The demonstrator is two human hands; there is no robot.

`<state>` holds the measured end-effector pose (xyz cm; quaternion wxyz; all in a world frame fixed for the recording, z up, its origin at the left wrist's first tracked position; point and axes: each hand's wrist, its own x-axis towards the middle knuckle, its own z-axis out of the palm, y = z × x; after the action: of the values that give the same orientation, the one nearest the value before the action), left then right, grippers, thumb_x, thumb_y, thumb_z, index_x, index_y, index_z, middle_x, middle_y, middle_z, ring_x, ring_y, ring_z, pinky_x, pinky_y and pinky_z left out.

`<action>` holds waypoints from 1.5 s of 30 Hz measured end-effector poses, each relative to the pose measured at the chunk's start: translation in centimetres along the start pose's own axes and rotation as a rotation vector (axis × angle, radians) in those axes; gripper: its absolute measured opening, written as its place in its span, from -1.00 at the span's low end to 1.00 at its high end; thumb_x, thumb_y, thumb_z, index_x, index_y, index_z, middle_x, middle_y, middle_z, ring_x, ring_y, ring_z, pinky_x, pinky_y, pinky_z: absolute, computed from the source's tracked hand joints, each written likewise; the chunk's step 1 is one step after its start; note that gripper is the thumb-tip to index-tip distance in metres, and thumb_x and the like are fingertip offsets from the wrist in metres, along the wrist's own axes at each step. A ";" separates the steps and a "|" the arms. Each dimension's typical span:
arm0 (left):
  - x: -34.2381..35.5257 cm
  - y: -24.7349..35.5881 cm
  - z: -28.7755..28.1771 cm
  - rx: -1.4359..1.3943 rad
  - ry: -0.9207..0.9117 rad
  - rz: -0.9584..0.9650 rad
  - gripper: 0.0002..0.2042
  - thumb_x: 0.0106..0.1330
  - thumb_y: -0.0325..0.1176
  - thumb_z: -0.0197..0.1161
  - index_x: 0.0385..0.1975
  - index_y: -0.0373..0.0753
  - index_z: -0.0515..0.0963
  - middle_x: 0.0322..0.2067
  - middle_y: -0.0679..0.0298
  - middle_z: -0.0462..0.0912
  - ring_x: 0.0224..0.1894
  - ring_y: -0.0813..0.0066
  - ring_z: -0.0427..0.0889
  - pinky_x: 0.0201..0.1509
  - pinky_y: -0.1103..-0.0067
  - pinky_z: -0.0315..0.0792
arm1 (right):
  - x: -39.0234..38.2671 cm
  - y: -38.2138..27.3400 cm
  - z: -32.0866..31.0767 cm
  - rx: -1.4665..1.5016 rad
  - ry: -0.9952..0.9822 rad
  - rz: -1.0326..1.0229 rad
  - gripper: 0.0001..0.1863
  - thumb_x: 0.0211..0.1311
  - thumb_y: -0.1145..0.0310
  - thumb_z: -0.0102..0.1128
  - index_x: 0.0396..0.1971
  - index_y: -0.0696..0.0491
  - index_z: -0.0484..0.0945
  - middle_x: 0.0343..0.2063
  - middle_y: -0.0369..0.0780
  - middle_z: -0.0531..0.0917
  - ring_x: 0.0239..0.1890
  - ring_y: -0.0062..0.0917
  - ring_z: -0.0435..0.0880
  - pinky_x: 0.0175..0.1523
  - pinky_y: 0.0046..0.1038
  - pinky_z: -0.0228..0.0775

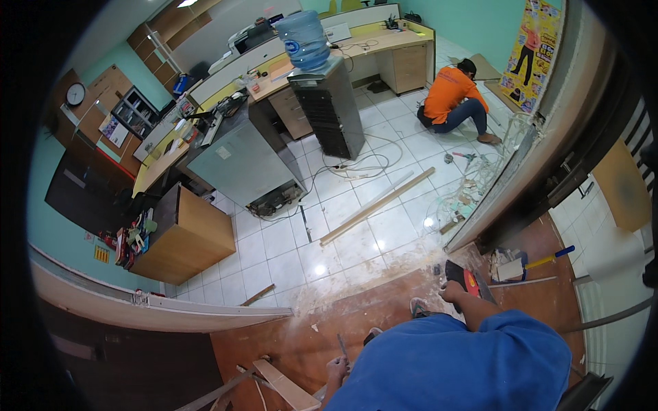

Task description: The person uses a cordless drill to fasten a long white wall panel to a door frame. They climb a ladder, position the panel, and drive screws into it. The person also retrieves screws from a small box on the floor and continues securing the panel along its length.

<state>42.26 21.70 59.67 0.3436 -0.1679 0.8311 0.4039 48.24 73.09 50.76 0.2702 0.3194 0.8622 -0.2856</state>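
Red-and-black power tool (465,279) is held by the right hand (452,293) at the edge of the brown floor (301,335), just beside the door frame (493,198) and the dusty strip where white tiles (356,240) begin; the fingers are closed around its rear part. A thin metal tool (341,344), perhaps a chisel or blade, is gripped upright in the left hand (336,370), near a loose wooden plank (284,385). For steady work, the power tool is best kept flat and firmly held, clear of the sandalled foot (419,307) close by. A yellow-handled hammer (538,262) lies near at right. Another person in orange (452,99) crouches well apart.
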 end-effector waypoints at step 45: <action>2.3 -12.9 -5.6 0.057 0.226 -0.140 -0.60 0.31 0.03 0.22 -0.07 -0.11 0.72 -0.07 0.03 0.71 -0.01 0.10 0.69 0.12 0.34 0.51 | 3.2 -7.5 4.2 -0.026 -0.064 -0.615 -0.62 0.16 0.16 0.25 -0.32 0.23 0.72 -0.38 0.05 0.74 -0.26 -0.10 0.74 -0.08 -0.20 0.53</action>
<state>45.40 9.36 53.32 0.2796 -0.2602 0.8619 0.3336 42.08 66.78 48.20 0.2020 0.0308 0.9131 -0.3527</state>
